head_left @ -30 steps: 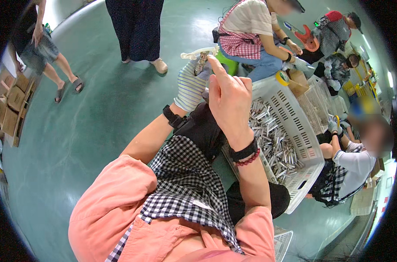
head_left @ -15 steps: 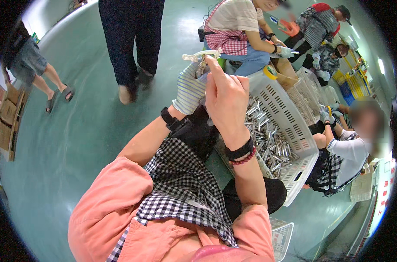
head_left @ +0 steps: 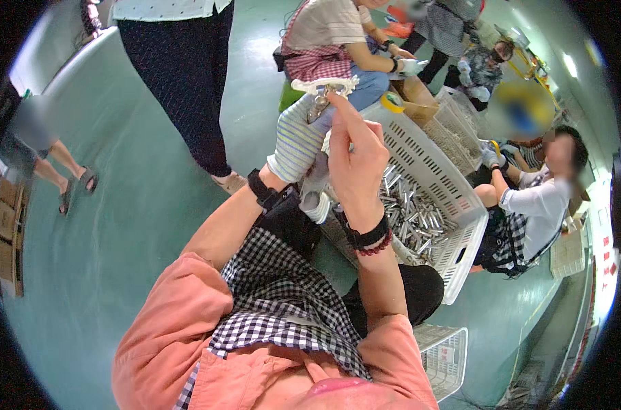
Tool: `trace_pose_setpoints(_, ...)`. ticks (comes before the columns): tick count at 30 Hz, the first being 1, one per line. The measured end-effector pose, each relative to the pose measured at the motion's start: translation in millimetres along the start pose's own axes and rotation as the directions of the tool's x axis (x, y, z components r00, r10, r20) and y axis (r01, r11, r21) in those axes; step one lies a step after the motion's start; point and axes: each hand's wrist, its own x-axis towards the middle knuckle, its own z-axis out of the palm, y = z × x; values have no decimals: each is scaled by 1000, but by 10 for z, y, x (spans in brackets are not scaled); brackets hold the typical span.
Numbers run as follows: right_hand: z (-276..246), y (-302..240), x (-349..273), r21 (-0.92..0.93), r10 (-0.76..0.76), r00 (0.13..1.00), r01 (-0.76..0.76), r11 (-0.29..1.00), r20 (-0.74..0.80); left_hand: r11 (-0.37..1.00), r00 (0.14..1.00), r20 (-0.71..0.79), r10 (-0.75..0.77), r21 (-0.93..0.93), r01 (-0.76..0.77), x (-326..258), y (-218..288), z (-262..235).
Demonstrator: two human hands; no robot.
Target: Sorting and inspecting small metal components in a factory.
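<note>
My left hand (head_left: 299, 140), in a striped knit glove, is closed round a small shiny metal piece (head_left: 318, 104) with a curved white plastic-like part (head_left: 324, 85) on top. What exactly this piece is cannot be made out. My bare right hand (head_left: 357, 160) is beside it, its index fingertip at the metal piece. The other right fingers are curled in, and anything inside them is hidden. Below my hands, a crumpled striped glove-like cloth (head_left: 315, 201) lies near my knee. To the right is a white plastic crate (head_left: 454, 198) with many short metal tubes (head_left: 416, 215).
A roll of yellow tape (head_left: 393, 102) sits on the crate's far rim, near a cardboard box (head_left: 414, 96). Another white crate (head_left: 447, 355) stands at lower right. Seated co-workers are beyond the crate, and a person in dark trousers (head_left: 180, 75) stands ahead. Cartons (head_left: 6, 225) are stacked at far left.
My hands keep hold of the metal piece in nearly the same pose. The view has shifted slightly, and the standing person in dark trousers appears nearer.
</note>
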Motion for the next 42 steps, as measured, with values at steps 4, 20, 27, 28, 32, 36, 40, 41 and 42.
trace_pose_setpoints(4, -331, 52, 50, 34, 56, 996, -53, 998, -75, 989, 998, 41, -49, 139, 43, -76, 104, 262)
trace_pose_setpoints(20, -706, 281, 92, 667, 512, 817, -538, 516, 264, 940, 911, 307, -274, -113, 321, -227, 194, 634)
trace_pose_setpoints(27, -670, 200, 160, 657, 597, 771, -571, 492, 223, 903, 903, 324, -283, -227, 365, -224, 206, 688)
trace_pose_setpoints(28, -653, 199, 148, 665, 601, 772, -561, 493, 206, 903, 915, 322, -242, -270, 333, -235, 185, 689)
trace_pose_setpoints(32, -648, 186, 125, 664, 613, 773, -545, 512, 163, 954, 934, 307, -185, -173, 246, -227, 74, 683)
trace_pose_setpoints(36, -671, 209, 154, 658, 620, 769, -550, 514, 157, 969, 940, 307, -145, -147, 197, -188, 100, 734)
trace_pose_setpoints(40, -669, 310, 225, 660, 623, 767, -548, 514, 152, 995, 947, 309, -94, 61, 79, -52, 114, 797)
trace_pose_setpoints(41, -622, 302, 214, 662, 615, 774, -540, 519, 150, 994, 948, 304, -98, 70, 80, -62, 105, 758)
trace_pose_setpoints(42, -584, 278, 233, 670, 610, 776, -538, 511, 159, 996, 953, 292, -83, 5, 85, -52, 97, 715)
